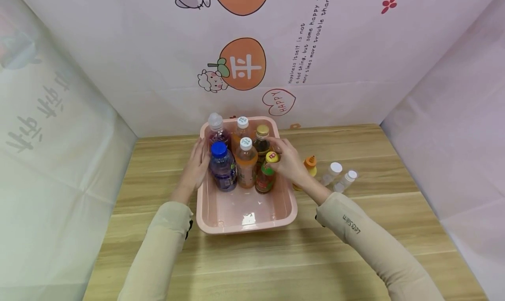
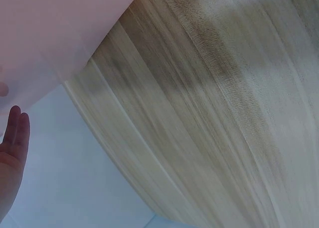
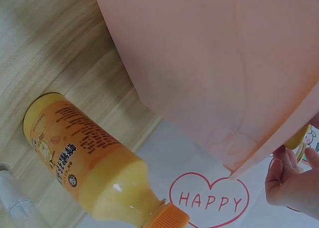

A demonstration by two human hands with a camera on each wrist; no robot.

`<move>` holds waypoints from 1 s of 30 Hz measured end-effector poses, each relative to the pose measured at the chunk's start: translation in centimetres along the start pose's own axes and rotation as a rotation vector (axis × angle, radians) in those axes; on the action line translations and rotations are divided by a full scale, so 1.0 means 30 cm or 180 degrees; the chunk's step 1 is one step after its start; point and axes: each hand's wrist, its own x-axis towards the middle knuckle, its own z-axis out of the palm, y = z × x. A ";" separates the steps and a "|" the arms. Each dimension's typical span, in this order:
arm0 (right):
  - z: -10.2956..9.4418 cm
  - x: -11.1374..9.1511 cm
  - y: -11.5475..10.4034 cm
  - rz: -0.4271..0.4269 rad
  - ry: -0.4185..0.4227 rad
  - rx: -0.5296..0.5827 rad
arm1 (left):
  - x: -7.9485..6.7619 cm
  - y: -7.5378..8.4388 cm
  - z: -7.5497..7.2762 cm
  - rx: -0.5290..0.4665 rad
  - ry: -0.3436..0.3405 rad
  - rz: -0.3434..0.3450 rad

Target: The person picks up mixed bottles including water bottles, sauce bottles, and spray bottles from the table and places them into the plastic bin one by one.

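A pink plastic bin [image 1: 244,225] holds several bottles. My right hand [image 1: 289,160] reaches over the bin's right rim, its thumb and fingers around the yellow cap of a sauce bottle [image 1: 265,180] with a green and red label. My left hand [image 1: 196,165] lies along the left rim with fairly straight fingers, beside a blue-capped bottle [image 1: 224,171]. Between these two bottles stands a white-capped bottle [image 1: 247,165] with an orange band. Behind them are a clear-capped bottle [image 1: 217,130], another white-capped bottle [image 1: 242,127] and a gold-capped jar [image 1: 262,136].
Outside the bin on the right, a yellow bottle [image 3: 94,158] with an orange nozzle stands on the wooden table [image 1: 252,266]. Two small white-capped clear bottles, one nearer [image 1: 345,181] and one farther [image 1: 331,173], stand beside it. Printed cloth walls [image 1: 335,103] enclose the table's back and sides.
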 end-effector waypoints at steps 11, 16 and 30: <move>0.013 -0.003 0.007 0.0014 -0.0093 -0.0014 | 0.005 -0.002 0.001 -0.0007 0.0028 0.0032; 0.024 -0.001 0.006 -0.0067 -0.0127 0.0033 | 0.008 -0.002 0.004 0.0008 0.0038 0.0047; 0.035 -0.001 -0.001 -0.0109 -0.0127 0.0011 | 0.003 0.006 -0.002 0.0025 0.0058 0.0074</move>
